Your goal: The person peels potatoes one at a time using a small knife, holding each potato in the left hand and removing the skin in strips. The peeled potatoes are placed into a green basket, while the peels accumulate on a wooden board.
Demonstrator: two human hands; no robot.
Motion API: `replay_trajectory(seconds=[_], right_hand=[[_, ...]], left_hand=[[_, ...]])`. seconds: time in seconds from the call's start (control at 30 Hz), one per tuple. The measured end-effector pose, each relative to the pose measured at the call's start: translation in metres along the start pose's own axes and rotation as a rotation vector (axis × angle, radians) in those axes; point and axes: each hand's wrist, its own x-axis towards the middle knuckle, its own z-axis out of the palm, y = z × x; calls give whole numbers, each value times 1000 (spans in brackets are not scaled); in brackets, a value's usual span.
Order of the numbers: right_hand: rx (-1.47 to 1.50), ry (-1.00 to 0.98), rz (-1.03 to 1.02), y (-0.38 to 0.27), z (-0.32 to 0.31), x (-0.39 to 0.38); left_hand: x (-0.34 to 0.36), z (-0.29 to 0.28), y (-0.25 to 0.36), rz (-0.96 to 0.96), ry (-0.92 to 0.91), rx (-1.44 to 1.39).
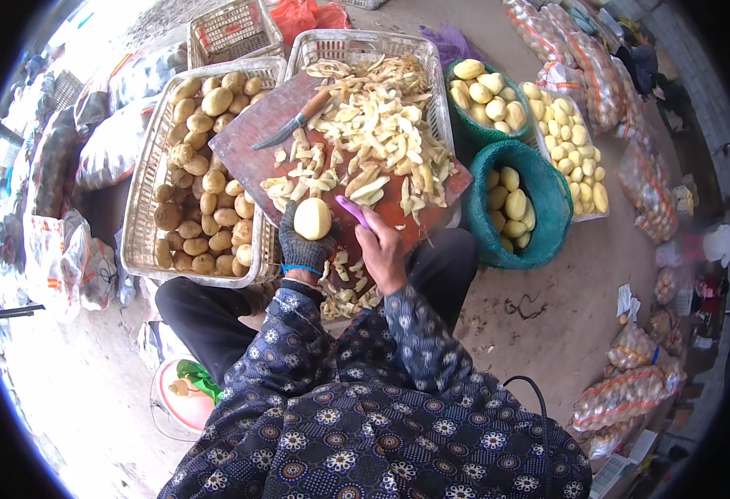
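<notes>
The gloved left hand [302, 245] cups a peeled potato [312, 219], fingers curled under it, above the reddish cutting board [248, 137]. The bare right hand [381, 254] closes around a pink-handled peeler [352, 210] just beside the potato. Peelings [381, 125] and a knife [292, 122] lie on the board, a basket of unpeeled potatoes [198, 191] to its left.

You're sitting on bare ground [564, 333] in an outdoor market or produce yard, a spot for bulk potato peeling. Left of your hands a crate [144, 191] holds unpeeled potatoes; just ahead a board [252, 137] carries peels and a knife [292, 121]. To the right stand green baskets [548, 195] of peeled potatoes, with mesh sacks [623, 395] farther right.
</notes>
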Motion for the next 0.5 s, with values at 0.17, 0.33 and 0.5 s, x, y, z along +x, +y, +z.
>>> replay_trajectory(seconds=[0.17,0.33,0.5], right_hand=[[126,-114,60,25,26,15],[197,-125,260,0,22,-29],[277,-152,224,9,22,-60]], left_hand=[[21,-7,-28,-105,2,-159],[18,-3,-13,-222,114,-590],[17,-1,-15,-191,136,-667]])
